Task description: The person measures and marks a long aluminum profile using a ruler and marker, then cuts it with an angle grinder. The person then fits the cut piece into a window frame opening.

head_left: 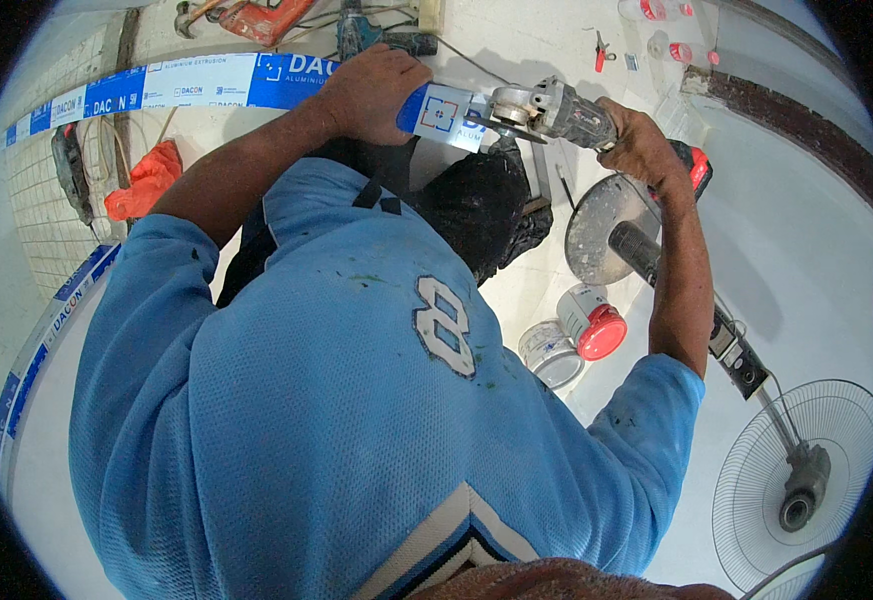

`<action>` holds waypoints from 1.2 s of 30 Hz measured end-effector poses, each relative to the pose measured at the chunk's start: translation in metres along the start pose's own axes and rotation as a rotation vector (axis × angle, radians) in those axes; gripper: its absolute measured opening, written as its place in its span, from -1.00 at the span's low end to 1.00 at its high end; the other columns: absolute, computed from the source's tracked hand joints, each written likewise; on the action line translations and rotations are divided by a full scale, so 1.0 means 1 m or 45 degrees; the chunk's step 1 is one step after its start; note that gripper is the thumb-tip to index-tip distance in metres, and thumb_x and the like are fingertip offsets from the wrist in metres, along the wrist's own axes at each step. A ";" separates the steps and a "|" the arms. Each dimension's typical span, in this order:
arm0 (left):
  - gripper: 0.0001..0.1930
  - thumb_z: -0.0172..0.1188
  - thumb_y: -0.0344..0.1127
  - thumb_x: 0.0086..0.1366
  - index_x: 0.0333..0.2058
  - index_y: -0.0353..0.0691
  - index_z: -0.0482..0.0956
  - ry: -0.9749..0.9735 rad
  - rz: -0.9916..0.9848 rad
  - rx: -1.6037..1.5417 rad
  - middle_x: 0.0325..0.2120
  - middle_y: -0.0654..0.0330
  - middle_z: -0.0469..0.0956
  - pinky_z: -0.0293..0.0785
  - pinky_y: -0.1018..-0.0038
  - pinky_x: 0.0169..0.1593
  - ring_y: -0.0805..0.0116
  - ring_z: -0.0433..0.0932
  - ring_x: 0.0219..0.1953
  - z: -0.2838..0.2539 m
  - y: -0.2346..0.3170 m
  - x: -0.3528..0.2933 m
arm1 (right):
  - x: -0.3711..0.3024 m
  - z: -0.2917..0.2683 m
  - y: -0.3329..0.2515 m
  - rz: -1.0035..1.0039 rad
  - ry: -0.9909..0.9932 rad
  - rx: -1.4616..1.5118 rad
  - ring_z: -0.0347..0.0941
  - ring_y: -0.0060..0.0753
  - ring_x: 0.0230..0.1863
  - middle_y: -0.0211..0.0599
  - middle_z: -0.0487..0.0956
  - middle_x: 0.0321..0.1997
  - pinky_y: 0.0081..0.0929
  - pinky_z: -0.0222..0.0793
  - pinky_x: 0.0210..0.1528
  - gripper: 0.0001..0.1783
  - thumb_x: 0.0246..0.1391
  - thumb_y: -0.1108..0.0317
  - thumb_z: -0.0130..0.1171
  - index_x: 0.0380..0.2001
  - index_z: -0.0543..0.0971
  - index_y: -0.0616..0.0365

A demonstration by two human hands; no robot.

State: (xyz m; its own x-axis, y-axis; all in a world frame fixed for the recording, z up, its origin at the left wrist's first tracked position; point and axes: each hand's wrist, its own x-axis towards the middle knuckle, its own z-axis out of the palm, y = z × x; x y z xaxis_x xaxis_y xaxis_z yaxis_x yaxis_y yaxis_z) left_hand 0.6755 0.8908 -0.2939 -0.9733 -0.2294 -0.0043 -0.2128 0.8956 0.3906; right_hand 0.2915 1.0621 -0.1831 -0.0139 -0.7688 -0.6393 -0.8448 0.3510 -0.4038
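A long metal profile (197, 82) in blue and white printed film runs from the far left to just past the middle. My left hand (375, 90) is closed over it near its right end. In my right hand (640, 142) is a cordless angle grinder (577, 115) with a red and black battery (697, 170). Its disc (507, 130) is at the right end of the profile; I cannot tell whether it cuts in or only touches. My dark trouser leg (472, 210) is below the disc.
A teal drill (357, 32), an orange power tool (257, 20) and a hammer (187, 18) lie beyond the profile. At right stand a fan (802, 470) with a round base (597, 235) and paint pails (597, 325). A second film-covered strip (32, 365) lies at left, near an orange cloth (147, 182).
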 end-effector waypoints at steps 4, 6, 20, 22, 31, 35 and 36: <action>-0.15 0.63 0.05 -0.03 0.19 -0.25 0.56 -0.032 -0.024 0.009 0.04 0.01 0.66 0.45 0.20 0.35 0.12 0.65 0.13 -0.003 0.003 0.000 | 0.002 0.002 0.005 -0.048 -0.006 0.029 0.69 0.04 -0.12 -0.10 0.75 -0.17 -0.11 0.58 0.08 -0.36 -0.26 0.53 0.41 0.04 0.55 0.05; -0.16 0.63 0.06 -0.02 0.18 -0.25 0.56 -0.034 -0.017 0.013 0.03 0.01 0.66 0.45 0.20 0.34 0.13 0.65 0.13 -0.003 0.002 0.000 | 0.001 0.005 0.009 -0.038 -0.001 0.014 0.69 0.05 -0.13 -0.10 0.75 -0.18 -0.12 0.57 0.07 -0.35 -0.26 0.52 0.41 0.04 0.55 0.06; -0.17 0.62 0.05 -0.01 0.19 -0.25 0.55 -0.002 -0.005 0.008 0.03 0.00 0.65 0.45 0.18 0.34 0.11 0.65 0.13 -0.004 0.002 -0.001 | -0.002 0.011 0.003 -0.032 0.009 0.118 0.59 -0.25 -0.16 -0.26 0.72 -0.17 -0.30 0.54 0.10 -0.28 -0.24 0.56 0.43 0.13 0.56 0.11; -0.17 0.61 0.04 0.00 0.19 -0.25 0.55 -0.009 -0.002 0.009 0.04 0.00 0.65 0.45 0.17 0.36 0.10 0.64 0.15 -0.003 0.002 -0.001 | -0.002 0.011 0.003 -0.048 0.012 0.121 0.65 -0.16 -0.15 -0.20 0.74 -0.17 -0.23 0.57 0.10 -0.29 -0.23 0.52 0.44 0.13 0.57 0.06; -0.17 0.62 0.06 0.00 0.19 -0.24 0.55 -0.056 -0.027 0.002 0.04 0.00 0.65 0.45 0.17 0.36 0.10 0.65 0.14 -0.003 0.003 0.002 | -0.003 0.014 0.005 0.003 0.002 0.104 0.55 -0.28 -0.21 -0.27 0.70 -0.24 -0.31 0.53 0.07 -0.28 -0.23 0.56 0.43 0.14 0.56 0.14; -0.18 0.62 -0.05 -0.09 0.15 -0.22 0.53 0.048 0.001 -0.078 0.00 0.01 0.61 0.48 0.05 0.28 -0.02 0.61 0.12 0.004 -0.001 0.000 | 0.000 0.018 0.014 -0.002 -0.008 0.074 0.56 -0.29 -0.20 -0.25 0.70 -0.23 -0.32 0.53 0.06 -0.28 -0.24 0.54 0.44 0.14 0.56 0.13; -0.19 0.61 -0.05 -0.09 0.15 -0.22 0.53 0.047 -0.002 -0.075 0.00 0.01 0.61 0.49 0.06 0.28 -0.02 0.61 0.12 0.007 -0.002 -0.001 | -0.001 0.018 0.014 0.002 -0.010 0.044 0.57 -0.30 -0.18 -0.25 0.70 -0.21 -0.32 0.52 0.07 -0.28 -0.24 0.54 0.44 0.13 0.56 0.13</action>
State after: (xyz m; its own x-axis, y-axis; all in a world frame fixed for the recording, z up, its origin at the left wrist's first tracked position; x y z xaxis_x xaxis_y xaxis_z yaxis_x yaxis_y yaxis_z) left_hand 0.6759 0.8921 -0.3006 -0.9689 -0.2457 0.0285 -0.2079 0.8714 0.4443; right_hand 0.2894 1.0773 -0.1997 -0.0110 -0.7639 -0.6452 -0.8257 0.3709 -0.4250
